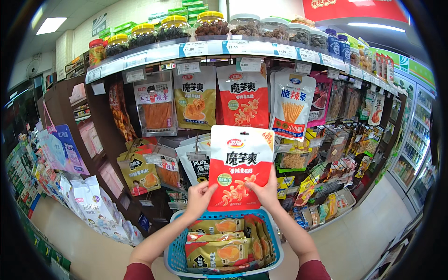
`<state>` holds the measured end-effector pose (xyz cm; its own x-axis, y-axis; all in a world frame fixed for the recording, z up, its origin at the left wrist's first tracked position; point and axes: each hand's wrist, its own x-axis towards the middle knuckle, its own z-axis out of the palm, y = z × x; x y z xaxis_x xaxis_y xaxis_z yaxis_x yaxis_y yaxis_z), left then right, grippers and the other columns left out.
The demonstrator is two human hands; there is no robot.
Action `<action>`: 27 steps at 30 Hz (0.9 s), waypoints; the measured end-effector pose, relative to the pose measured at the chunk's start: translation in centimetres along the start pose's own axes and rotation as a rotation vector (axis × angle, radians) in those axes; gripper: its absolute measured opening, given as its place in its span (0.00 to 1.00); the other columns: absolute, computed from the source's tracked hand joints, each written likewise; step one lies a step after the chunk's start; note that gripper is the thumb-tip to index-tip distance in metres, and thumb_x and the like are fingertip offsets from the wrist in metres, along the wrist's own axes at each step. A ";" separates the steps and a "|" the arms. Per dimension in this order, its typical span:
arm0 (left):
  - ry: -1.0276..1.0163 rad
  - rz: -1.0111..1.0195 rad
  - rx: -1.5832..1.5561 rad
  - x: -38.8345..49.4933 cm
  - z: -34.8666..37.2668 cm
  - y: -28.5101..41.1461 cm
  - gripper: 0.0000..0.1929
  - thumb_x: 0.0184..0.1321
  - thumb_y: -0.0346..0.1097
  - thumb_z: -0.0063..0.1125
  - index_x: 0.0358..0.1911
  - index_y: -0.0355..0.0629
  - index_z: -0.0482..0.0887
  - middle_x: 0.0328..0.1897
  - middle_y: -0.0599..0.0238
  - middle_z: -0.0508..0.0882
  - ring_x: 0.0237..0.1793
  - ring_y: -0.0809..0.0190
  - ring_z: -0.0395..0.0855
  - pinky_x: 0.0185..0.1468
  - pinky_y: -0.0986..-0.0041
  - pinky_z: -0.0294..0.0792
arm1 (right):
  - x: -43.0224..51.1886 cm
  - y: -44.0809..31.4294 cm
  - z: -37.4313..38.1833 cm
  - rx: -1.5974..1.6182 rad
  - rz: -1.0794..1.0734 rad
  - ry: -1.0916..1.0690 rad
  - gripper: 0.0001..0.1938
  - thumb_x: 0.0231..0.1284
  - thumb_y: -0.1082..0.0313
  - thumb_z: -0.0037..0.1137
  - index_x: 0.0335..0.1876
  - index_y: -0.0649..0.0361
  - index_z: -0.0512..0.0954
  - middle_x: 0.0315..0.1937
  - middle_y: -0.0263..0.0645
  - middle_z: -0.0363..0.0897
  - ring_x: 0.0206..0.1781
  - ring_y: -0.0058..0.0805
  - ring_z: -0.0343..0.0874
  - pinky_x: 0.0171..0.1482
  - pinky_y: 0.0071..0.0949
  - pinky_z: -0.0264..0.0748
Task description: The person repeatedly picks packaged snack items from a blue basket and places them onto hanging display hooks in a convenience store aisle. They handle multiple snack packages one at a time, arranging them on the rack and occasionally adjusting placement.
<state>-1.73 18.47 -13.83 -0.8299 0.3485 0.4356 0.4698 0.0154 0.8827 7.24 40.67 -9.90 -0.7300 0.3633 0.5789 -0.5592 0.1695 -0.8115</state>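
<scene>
A white-and-red snack pouch [241, 168] is held upright in front of the shelf, its printed front facing me. My left hand [200, 197] pinches its lower left edge between thumb and fingers. On the right edge, my right hand [263, 187] grips it with the thumb laid across the front. Just below is a blue plastic shopping basket [169, 241] with a pale rim. Several gold snack pouches [217, 253] lie stacked inside it, and more stand on edge along its right side. A matching red pouch [242, 94] hangs on the rack behind.
Hanging beside the matching pouch are a gold pouch [194, 98] and a white pouch [293, 103]. Lidded jars [211, 26] line the top shelf [210, 49]. White packages [92, 203] stand at left; a glass-door drinks cooler [413, 140] is at right.
</scene>
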 end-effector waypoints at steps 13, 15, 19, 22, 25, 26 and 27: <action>0.441 1.558 1.223 16.7 -0.3 22.0 0.12 0.55 0.33 0.68 0.44 0.44 0.87 0.25 0.72 0.77 0.26 0.65 0.75 0.27 0.71 0.67 | 9.6 -3.6 -2.4 -0.255 -0.489 -0.038 0.39 0.54 0.80 0.69 0.74 0.55 0.67 0.66 0.46 0.77 0.61 0.29 0.82 0.60 0.33 0.80; 0.528 1.640 1.448 19.1 0.4 23.7 0.12 0.58 0.38 0.64 0.45 0.47 0.87 0.24 0.75 0.72 0.29 0.68 0.74 0.27 0.75 0.61 | 10.3 -3.9 -1.6 -0.310 -0.499 -0.019 0.39 0.53 0.80 0.69 0.74 0.55 0.67 0.63 0.46 0.80 0.59 0.29 0.83 0.60 0.32 0.80; 0.602 1.747 1.580 24.0 2.3 24.7 0.13 0.51 0.36 0.60 0.41 0.46 0.85 0.19 0.79 0.72 0.28 0.70 0.73 0.26 0.77 0.58 | 11.6 -4.1 -1.3 -0.204 -0.359 -0.070 0.40 0.53 0.83 0.67 0.75 0.58 0.65 0.65 0.45 0.77 0.59 0.28 0.82 0.60 0.30 0.80; 0.597 1.774 1.641 25.9 2.8 25.0 0.11 0.50 0.36 0.60 0.37 0.44 0.85 0.17 0.79 0.72 0.27 0.70 0.74 0.25 0.78 0.60 | 12.5 -3.6 -1.3 -0.266 -0.402 -0.066 0.40 0.54 0.83 0.67 0.75 0.58 0.65 0.66 0.46 0.77 0.60 0.28 0.82 0.60 0.30 0.81; 0.539 1.795 1.588 26.8 2.9 25.2 0.05 0.48 0.35 0.60 0.29 0.46 0.83 0.17 0.78 0.74 0.26 0.69 0.75 0.25 0.79 0.61 | 13.2 -3.4 -1.6 -0.295 -0.420 -0.074 0.40 0.53 0.82 0.68 0.75 0.57 0.65 0.67 0.46 0.76 0.61 0.30 0.82 0.61 0.31 0.81; 0.530 1.797 1.550 26.9 2.8 25.3 0.03 0.48 0.34 0.59 0.27 0.47 0.81 0.17 0.77 0.74 0.26 0.69 0.76 0.25 0.78 0.62 | 13.5 -3.4 -1.6 -0.296 -0.441 -0.071 0.41 0.53 0.82 0.68 0.75 0.57 0.64 0.67 0.46 0.76 0.61 0.30 0.82 0.61 0.31 0.81; 0.511 1.800 1.514 26.7 2.6 25.3 0.02 0.47 0.34 0.59 0.24 0.48 0.79 0.17 0.77 0.75 0.26 0.69 0.76 0.25 0.78 0.63 | 13.6 -3.1 -1.6 -0.292 -0.456 -0.064 0.41 0.53 0.82 0.68 0.75 0.57 0.64 0.67 0.46 0.76 0.61 0.31 0.82 0.61 0.31 0.81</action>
<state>-11.18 30.63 19.66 0.5921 0.6277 0.5055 0.1213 0.5506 -0.8259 -0.37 46.56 0.38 -0.4662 0.1380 0.8738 -0.6995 0.5473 -0.4596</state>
